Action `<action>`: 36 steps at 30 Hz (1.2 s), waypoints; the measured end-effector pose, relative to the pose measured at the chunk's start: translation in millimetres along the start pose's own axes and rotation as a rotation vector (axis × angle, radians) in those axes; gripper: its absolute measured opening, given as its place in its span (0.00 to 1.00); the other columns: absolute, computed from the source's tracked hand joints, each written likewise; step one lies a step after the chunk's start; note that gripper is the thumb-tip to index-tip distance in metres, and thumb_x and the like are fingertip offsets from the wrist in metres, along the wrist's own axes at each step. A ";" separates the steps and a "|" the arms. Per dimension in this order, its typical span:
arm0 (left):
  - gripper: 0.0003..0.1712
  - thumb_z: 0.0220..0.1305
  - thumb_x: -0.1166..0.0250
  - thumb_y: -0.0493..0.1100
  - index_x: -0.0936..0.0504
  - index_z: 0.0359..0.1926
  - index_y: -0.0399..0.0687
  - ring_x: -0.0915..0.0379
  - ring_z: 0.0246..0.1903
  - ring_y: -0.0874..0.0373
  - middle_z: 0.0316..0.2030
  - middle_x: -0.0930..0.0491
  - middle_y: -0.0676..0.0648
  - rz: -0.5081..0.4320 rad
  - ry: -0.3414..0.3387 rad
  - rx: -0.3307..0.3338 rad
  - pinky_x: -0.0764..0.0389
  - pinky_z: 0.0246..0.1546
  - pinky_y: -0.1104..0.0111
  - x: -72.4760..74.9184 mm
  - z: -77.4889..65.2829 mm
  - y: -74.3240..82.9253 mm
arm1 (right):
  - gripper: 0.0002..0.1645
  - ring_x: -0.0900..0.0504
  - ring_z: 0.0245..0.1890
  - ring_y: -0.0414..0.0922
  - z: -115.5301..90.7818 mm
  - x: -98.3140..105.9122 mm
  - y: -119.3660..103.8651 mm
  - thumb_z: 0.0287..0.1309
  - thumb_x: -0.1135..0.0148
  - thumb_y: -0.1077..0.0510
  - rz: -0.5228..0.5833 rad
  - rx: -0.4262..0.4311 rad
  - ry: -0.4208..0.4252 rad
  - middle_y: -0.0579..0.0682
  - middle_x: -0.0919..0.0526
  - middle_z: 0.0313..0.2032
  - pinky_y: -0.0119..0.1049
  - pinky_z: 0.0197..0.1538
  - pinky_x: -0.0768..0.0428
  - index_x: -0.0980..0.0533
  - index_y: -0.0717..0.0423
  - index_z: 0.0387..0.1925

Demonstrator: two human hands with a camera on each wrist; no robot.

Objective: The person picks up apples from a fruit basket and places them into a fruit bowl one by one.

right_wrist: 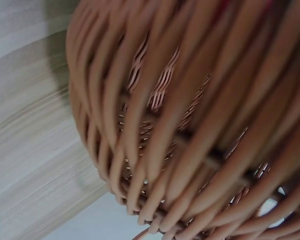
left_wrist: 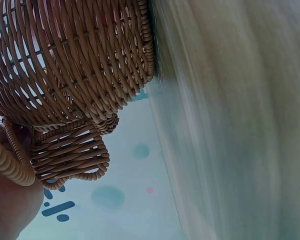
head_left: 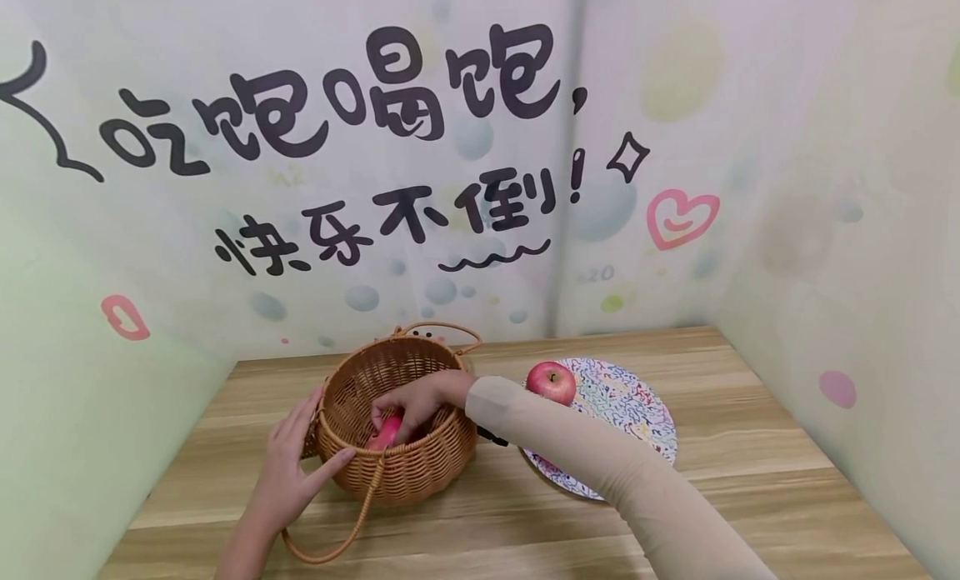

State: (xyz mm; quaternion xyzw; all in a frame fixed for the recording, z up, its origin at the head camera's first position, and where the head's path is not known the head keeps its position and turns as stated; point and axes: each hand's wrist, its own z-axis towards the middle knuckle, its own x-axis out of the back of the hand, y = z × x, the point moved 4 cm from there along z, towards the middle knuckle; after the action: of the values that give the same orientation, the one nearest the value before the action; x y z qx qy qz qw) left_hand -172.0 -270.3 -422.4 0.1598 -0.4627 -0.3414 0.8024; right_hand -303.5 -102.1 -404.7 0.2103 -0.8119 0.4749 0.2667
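A round brown wicker basket [head_left: 420, 472] stands on the wooden table. My right hand [head_left: 420, 403] reaches down inside it, with fingers curled on a pinkish-red fruit [head_left: 386, 434]. Most of the fruit is hidden by the fingers and the front wall. Along the basket's left side rests my left hand [head_left: 288, 463], its thumb at the front rim and its fingers straight along the outside. In the left wrist view, the left hand [left_wrist: 12, 205] shows beside a handle loop and a small woven flap [left_wrist: 70, 152]. Close wicker weave [right_wrist: 190, 125] fills most of the right wrist view.
Right of the basket lies a round plate with a colourful squiggle pattern [head_left: 630, 413], bearing a red apple [head_left: 551, 383]. My right sleeve [head_left: 585, 455] crosses over its near left part. One basket handle [head_left: 337, 555] hangs forward onto the table [head_left: 750, 497]; the other [head_left: 442, 324] stands at the back, by the printed wall.
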 end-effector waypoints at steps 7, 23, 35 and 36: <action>0.54 0.60 0.25 0.46 0.41 0.82 0.41 0.40 0.71 0.27 0.74 0.34 0.28 -0.002 0.000 0.003 0.44 0.65 0.41 -0.2 0.1 0.3 | 0.13 0.30 0.42 0.38 -0.7 1.4 -1.7 0.69 0.32 0.63 0.021 0.017 0.029 0.45 0.28 0.45 0.26 0.44 0.28 0.28 0.50 0.47; 0.54 0.60 0.25 0.47 0.42 0.82 0.42 0.40 0.71 0.26 0.74 0.34 0.28 0.005 0.005 -0.009 0.46 0.67 0.43 -1.1 0.0 -0.5 | 0.18 0.29 0.42 0.36 -2.6 3.2 -4.7 0.66 0.29 0.64 0.071 0.079 0.121 0.45 0.27 0.46 0.25 0.46 0.27 0.30 0.51 0.48; 0.54 0.61 0.25 0.47 0.41 0.83 0.43 0.40 0.71 0.27 0.74 0.34 0.29 0.004 0.003 -0.007 0.45 0.65 0.42 -0.5 0.4 -0.2 | 0.20 0.25 0.44 0.35 -5.3 6.9 -5.1 0.64 0.26 0.64 0.174 0.130 0.178 0.46 0.26 0.49 0.25 0.46 0.23 0.30 0.53 0.48; 0.54 0.60 0.24 0.47 0.41 0.83 0.44 0.40 0.71 0.27 0.74 0.34 0.29 0.004 0.003 -0.006 0.45 0.65 0.42 -0.4 0.4 -0.2 | 0.20 0.25 0.44 0.35 -5.7 7.5 -5.2 0.64 0.26 0.63 0.166 0.132 0.185 0.45 0.26 0.49 0.25 0.46 0.23 0.29 0.53 0.48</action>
State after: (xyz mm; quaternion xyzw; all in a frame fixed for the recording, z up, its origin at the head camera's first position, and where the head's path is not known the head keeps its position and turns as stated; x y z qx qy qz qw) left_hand -172.6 -270.2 -422.6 0.1569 -0.4608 -0.3408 0.8043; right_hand -304.9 -100.1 -394.3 0.1147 -0.7653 0.5652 0.2859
